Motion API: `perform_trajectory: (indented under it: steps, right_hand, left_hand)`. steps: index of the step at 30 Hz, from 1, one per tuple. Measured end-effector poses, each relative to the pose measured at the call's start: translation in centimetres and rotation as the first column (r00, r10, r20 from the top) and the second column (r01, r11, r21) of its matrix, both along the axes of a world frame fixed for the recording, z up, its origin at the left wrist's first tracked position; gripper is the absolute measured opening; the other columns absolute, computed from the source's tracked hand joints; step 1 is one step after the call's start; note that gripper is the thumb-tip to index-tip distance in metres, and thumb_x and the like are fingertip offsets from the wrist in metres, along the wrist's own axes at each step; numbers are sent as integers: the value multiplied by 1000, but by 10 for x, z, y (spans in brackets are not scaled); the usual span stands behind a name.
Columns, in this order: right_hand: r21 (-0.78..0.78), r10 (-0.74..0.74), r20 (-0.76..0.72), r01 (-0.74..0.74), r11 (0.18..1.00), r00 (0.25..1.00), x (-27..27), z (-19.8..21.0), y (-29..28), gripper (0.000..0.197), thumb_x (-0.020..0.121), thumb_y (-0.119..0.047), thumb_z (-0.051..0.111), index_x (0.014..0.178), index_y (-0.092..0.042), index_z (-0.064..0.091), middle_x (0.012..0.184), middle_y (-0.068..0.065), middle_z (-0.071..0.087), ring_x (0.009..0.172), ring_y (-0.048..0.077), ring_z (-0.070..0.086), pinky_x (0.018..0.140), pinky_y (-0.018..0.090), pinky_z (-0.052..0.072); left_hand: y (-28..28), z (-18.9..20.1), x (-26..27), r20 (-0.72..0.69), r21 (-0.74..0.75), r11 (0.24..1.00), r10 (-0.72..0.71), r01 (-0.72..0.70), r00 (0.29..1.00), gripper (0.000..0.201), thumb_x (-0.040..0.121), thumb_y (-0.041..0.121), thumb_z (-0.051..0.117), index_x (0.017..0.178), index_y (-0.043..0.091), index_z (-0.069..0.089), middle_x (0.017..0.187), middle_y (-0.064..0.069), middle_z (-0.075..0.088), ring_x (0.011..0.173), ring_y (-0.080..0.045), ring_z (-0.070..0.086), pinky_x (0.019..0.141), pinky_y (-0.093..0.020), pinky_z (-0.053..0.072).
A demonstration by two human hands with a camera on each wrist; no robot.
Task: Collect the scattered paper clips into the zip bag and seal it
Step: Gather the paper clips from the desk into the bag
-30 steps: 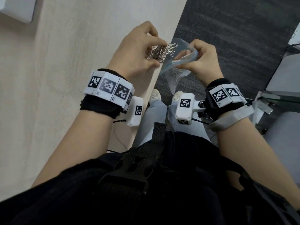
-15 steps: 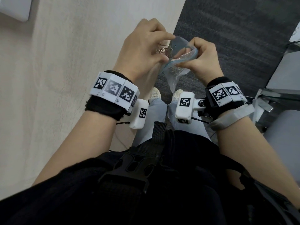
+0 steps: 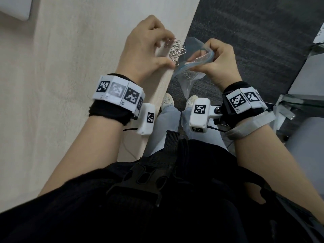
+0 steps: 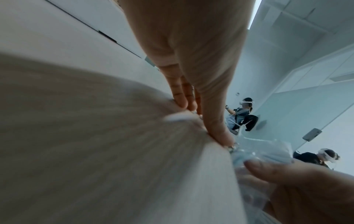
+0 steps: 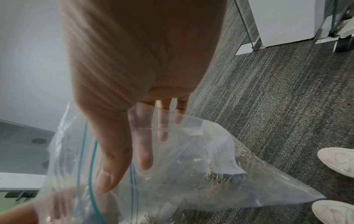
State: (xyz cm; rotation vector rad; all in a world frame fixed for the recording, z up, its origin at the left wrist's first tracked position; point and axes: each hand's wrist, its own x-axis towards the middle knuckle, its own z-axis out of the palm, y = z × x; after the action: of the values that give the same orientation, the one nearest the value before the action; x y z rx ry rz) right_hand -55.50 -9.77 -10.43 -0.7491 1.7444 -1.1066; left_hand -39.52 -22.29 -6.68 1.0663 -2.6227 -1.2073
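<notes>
A cluster of silver paper clips (image 3: pixel 177 50) lies at the right edge of the pale wooden table (image 3: pixel 70 102). My left hand (image 3: pixel 168 50) curls round them, fingers on the far side and thumb on the near side. In the left wrist view the left hand (image 4: pixel 203 121) presses its fingertips onto the tabletop. Just past the table edge, my right hand (image 3: pixel 208 58) pinches the clear zip bag (image 3: pixel 192 74) by its blue-lined rim, mouth held open toward the clips. The right wrist view shows the right hand (image 5: pixel 126 166) holding the zip bag (image 5: pixel 191 159), with paper clips (image 5: pixel 216 177) inside.
Dark grey carpet (image 3: pixel 245 32) lies below the bag, with my two white shoes (image 3: pixel 178 101) on it. A white object (image 3: pixel 14 7) sits at the table's far left corner. Glass and pale furniture (image 3: pixel 306 76) stand to the right. Other people (image 4: pixel 241 115) are far off.
My left hand moved from the bag's mouth back left to the table edge, where a cluster of clips now shows between its fingers and thumb. The right hand kept the bag open.
</notes>
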Motion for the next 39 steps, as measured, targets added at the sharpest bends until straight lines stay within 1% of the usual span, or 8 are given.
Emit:
perform_trajectory:
  steps: [2,6,11,16,20,27,34,39]
  right_hand:
    - [-3,-4,1,4,1000,1000,-1,-1,1,36,58,-20,86,68,-28,52,85,18,71,78,26,68,74,37,55]
    - [-3,-3,5,3,1000,1000,-2,-1,2,38,60,-12,86,68,-26,52,80,6,69,74,16,65,69,28,53]
    - [-14,-17,34,18,1000,999,-4,-2,5,37,59,-12,87,68,-25,53,75,-5,67,66,3,62,65,21,50]
    - [-21,-33,41,34,999,999,-9,-3,9,40,59,-10,87,67,-25,51,77,3,70,71,13,66,68,29,54]
    - [5,-54,43,54,999,998,-13,-3,13,38,60,-7,88,65,-20,52,64,-12,65,60,-4,60,59,13,47]
    - [-1,-66,28,66,998,997,-23,4,26,36,60,-13,89,65,-21,54,64,-12,66,64,2,62,63,21,53]
    - [2,-64,-15,64,998,998,-49,33,45,38,59,-17,88,64,-22,52,73,-2,64,67,5,60,62,18,48]
    - [-9,-51,-65,50,999,997,-67,60,56,41,48,-40,84,61,-24,49,81,20,65,75,23,60,71,48,53]
  left_hand:
    - [4,-2,-7,-13,7,1000,-3,3,1000,45,64,38,79,99,12,70,101,-11,59,82,-14,50,74,-35,50]
    - [11,-6,-18,-14,-15,999,-32,31,999,23,73,20,75,95,11,72,97,-10,63,80,-13,53,77,-39,52]
    - [20,-5,-26,-65,18,999,-44,45,997,26,73,6,70,98,7,71,95,-11,67,81,-19,62,78,-38,54]
    - [20,-1,-25,-134,119,993,37,-22,990,30,74,-6,63,100,6,71,94,-6,68,84,-14,65,77,-23,56]
    - [21,4,-23,-172,163,971,203,-176,964,29,74,-2,55,95,8,72,88,-1,69,80,-9,65,72,-16,54]
    - [26,7,-32,-117,157,937,332,-312,936,17,78,11,61,90,14,72,83,1,69,70,1,61,66,-8,49]
    - [37,11,-50,16,149,929,340,-339,940,15,79,21,61,89,15,71,79,-3,69,70,-18,69,72,-37,59]
    - [51,22,-66,129,58,919,379,-389,916,33,79,38,63,99,12,68,92,-8,69,86,-22,66,82,-37,55]
